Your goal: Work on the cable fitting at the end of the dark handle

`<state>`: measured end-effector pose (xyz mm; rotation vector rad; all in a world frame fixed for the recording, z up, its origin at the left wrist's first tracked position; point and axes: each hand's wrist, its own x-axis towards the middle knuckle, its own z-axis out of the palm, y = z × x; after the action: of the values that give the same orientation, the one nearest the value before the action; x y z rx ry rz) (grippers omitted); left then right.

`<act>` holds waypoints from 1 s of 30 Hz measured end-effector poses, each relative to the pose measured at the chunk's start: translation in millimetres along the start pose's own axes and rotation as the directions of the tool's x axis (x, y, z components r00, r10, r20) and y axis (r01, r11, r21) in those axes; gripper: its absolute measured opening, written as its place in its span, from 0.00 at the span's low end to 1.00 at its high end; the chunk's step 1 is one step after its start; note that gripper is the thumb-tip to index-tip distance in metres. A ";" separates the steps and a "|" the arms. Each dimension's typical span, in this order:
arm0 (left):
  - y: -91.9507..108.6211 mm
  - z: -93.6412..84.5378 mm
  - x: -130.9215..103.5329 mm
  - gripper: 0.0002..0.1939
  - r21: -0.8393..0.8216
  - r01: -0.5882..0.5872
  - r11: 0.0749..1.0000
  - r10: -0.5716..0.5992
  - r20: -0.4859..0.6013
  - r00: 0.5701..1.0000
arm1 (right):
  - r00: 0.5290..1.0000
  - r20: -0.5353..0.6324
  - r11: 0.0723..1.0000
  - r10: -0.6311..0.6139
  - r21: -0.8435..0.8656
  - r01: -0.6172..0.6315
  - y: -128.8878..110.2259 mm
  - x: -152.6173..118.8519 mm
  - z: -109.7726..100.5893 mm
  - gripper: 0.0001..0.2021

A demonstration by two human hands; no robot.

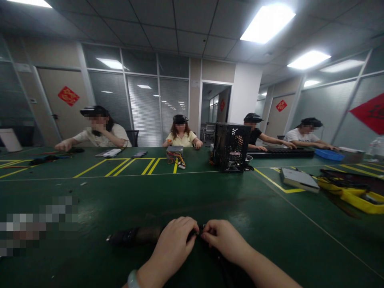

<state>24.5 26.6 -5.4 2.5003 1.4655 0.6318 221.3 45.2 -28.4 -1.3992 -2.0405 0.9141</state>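
At the near middle of the green table, my left hand [177, 243] has its fingers closed around a small dark item whose shape is mostly hidden. Close beside it, my right hand [222, 239] is closed too, fingertips pinched on something dark at the gap between the hands. A black cylindrical tool [129, 237] with a metal tip lies to the left, its right end behind my left hand. Dark cable-like material [221, 262] runs below my right hand toward the near edge.
On the table [120, 200] stand a black computer case [231, 147], a power supply [175, 150] with wires, a flat grey drive [300, 180], a yellow tray [363, 202] and a blue tray [329, 155]. Several people sit across the table.
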 end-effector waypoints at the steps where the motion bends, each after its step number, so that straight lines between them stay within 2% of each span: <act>1: -0.2 0.4 0.0 0.09 -0.001 -0.005 1.000 0.005 -0.005 1.000 | 1.000 0.002 1.000 0.003 0.005 -0.003 -0.5 0.0 -0.1 0.07; 9: -2.9 4.6 -1.3 0.14 -0.044 0.003 0.999 -0.005 -0.054 0.999 | 1.000 -0.016 1.000 -0.002 0.007 0.002 1.5 0.0 0.1 0.07; 14: -1.8 2.6 -1.2 0.08 -0.034 0.001 0.999 -0.002 -0.042 0.999 | 1.000 -0.014 1.000 -0.011 0.008 0.012 1.2 -0.1 0.6 0.07; 22: 0.3 1.1 -0.8 0.12 -0.022 -0.005 1.000 0.004 -0.036 0.999 | 1.000 -0.013 1.000 -0.002 0.006 0.002 -0.3 0.2 -0.1 0.07; 27: 0.0 1.6 -1.2 0.07 -0.014 0.026 1.000 -0.026 -0.021 0.999 | 1.000 -0.012 1.000 -0.017 0.015 0.018 4.1 0.8 1.2 0.07; 30: -0.5 2.2 -1.3 0.09 -0.021 0.003 1.000 -0.003 -0.028 1.000 | 1.000 -0.005 1.000 -0.010 0.019 0.010 3.9 0.2 1.3 0.08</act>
<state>24.5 25.9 -8.0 2.4827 1.4640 0.6807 222.7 46.1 -32.1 -1.3790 -2.0283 0.9230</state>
